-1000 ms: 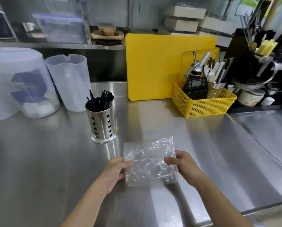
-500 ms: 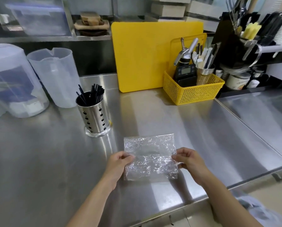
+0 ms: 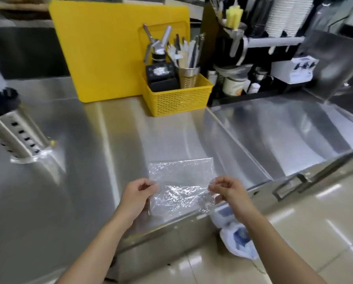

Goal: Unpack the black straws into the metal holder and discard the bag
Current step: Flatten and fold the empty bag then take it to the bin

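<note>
A stainless steel counter [image 3: 114,130] carries it all — the perforated metal holder [image 3: 18,132] of black straws [image 3: 1,99] at far left, a yellow cutting board [image 3: 110,50] propped at the back, and a yellow basket [image 3: 177,99] just beside it. Below, on the tiled floor [image 3: 294,232] — a white plastic bag [image 3: 239,240].

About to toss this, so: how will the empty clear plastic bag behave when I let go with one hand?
The clear plastic bag looks thin and crinkled, so it would probably flop and hang limp. Held only by pinches from the left hand and right hand, it seems very light and may drift rather than drop straight.
</note>
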A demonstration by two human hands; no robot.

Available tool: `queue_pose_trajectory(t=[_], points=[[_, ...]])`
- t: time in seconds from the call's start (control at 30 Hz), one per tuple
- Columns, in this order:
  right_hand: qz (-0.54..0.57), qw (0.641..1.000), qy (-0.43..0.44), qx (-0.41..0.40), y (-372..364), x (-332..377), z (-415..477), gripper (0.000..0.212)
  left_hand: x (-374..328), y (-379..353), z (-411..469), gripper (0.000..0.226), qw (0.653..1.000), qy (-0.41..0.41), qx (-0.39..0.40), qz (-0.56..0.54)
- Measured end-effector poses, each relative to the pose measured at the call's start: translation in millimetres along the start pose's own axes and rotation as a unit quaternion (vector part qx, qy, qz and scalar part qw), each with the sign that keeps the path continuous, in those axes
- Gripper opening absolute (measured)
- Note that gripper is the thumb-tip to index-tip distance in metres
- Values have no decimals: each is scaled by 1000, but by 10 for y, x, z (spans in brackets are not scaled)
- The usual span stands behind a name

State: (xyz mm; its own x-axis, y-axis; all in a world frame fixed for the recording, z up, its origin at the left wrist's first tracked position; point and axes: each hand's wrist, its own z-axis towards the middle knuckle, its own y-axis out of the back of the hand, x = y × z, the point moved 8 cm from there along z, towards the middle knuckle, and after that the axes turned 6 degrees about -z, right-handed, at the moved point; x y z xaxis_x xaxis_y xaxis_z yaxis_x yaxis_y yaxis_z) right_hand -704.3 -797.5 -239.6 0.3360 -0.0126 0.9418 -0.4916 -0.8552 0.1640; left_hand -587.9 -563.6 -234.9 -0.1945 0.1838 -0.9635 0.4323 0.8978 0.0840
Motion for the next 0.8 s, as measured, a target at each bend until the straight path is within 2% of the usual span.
queue_pose_trajectory(t=[0.17, 0.3, 0.6, 0.7, 0.8], points=[[16, 998, -5, -56, 985, -222, -144, 15, -104, -1020, -146, 9, 998, -41, 44, 35], [40, 994, -31, -95, 1481, -482, -298, 16, -175, -1549, -208, 12, 992, -64, 85, 62], [49, 969, -83, -228, 2359, -1005, -655, 15, 181, -2646, -187, 23, 973, -11, 208, 95], [28, 963, -98, -249, 2601, -1205, -685, 13, 328, -3015, -245, 4, 959, 12, 256, 120], [25, 959, -118, -256, 2811, -1516, -616, 18, 553, -3317, -241, 25, 961, 49, 241, 128]])
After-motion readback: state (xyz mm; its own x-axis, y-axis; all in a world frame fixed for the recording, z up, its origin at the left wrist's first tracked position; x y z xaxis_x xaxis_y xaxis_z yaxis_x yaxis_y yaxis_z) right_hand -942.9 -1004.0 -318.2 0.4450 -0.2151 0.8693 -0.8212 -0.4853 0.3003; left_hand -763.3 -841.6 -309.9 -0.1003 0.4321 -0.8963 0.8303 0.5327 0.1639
